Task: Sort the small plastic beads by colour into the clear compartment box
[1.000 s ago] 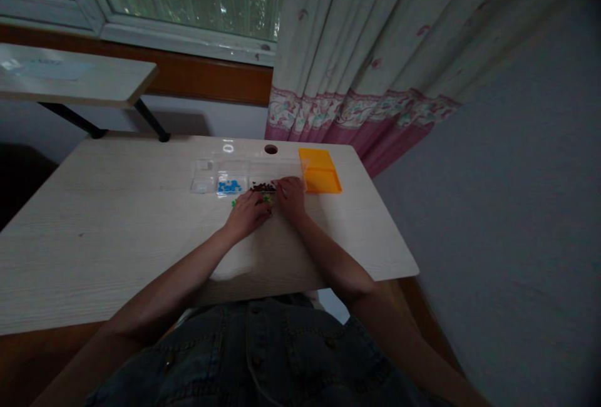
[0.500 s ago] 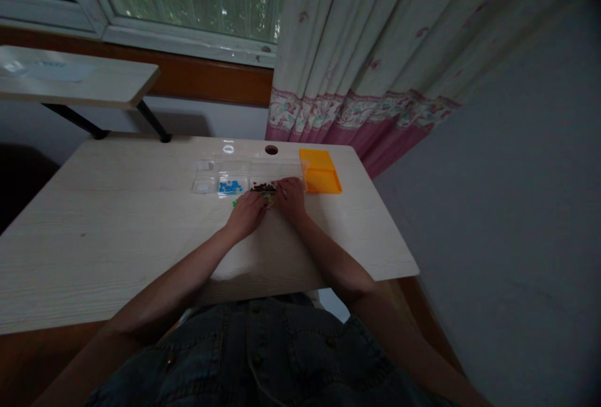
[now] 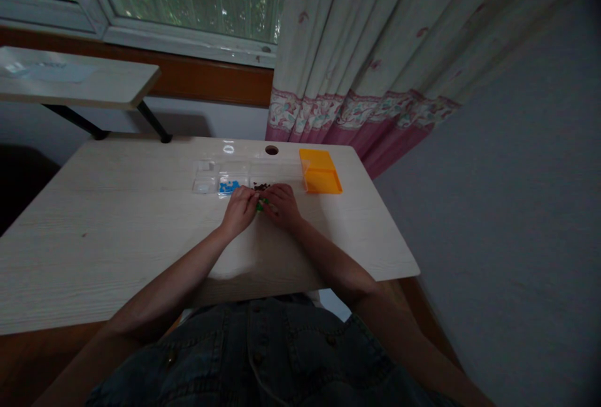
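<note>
My left hand [image 3: 239, 210] and my right hand [image 3: 280, 205] rest close together on the pale wooden table [image 3: 117, 225], fingers curled inward over a little heap of green pieces [image 3: 260, 205] between them. What the fingertips pinch is too small to see. Just beyond the hands stands a row of clear plastic compartments [image 3: 205, 178]. One compartment holds blue pieces [image 3: 228, 186], and the one to its right holds dark brown pieces [image 3: 261, 186].
An orange lid or tray [image 3: 320, 172] lies to the right of the clear boxes. A round cable hole [image 3: 271, 149] sits near the table's far edge. A second table [image 3: 70, 78] stands at the back left under the window; a curtain [image 3: 375, 50] hangs at right.
My left hand slid forward and left toward the blue compartment. My right hand drew back left from the clear boxes, so both hands now meet over the green pieces.
</note>
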`<state>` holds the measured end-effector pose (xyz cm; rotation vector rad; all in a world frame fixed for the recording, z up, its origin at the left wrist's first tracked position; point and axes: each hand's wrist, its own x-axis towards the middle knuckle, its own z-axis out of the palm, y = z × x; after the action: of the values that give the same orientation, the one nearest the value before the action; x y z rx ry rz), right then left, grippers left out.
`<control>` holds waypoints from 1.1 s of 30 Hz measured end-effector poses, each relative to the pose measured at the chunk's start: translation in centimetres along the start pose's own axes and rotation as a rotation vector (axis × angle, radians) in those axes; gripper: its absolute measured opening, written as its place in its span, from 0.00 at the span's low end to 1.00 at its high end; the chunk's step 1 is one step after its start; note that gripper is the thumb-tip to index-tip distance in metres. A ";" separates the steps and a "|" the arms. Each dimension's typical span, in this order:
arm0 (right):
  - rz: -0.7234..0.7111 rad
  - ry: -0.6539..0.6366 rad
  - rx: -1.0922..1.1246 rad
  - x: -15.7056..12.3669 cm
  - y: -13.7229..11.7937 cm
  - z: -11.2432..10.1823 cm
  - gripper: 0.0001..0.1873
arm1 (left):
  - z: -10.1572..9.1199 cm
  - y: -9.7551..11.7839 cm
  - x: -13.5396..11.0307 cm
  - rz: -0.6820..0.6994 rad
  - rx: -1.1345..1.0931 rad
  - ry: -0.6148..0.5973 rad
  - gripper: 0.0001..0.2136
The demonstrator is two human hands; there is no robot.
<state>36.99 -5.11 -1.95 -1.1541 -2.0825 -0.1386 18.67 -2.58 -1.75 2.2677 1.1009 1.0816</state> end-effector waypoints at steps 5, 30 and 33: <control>0.032 -0.013 -0.014 0.0 0.1 0.3 0.14 | -0.1 -0.2 0.0 -0.010 -0.032 0.051 0.12; 0.064 -0.022 -0.039 -0.2 0.1 0.6 0.11 | -0.2 -0.7 0.0 -0.004 -0.047 0.057 0.12; 0.076 -0.019 -0.042 -0.2 0.0 0.6 0.11 | -0.3 -0.7 0.0 -0.008 -0.037 0.060 0.12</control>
<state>36.73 -4.96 -2.52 -1.2628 -2.0575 -0.1361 18.15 -2.15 -2.00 2.2140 1.1030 1.1643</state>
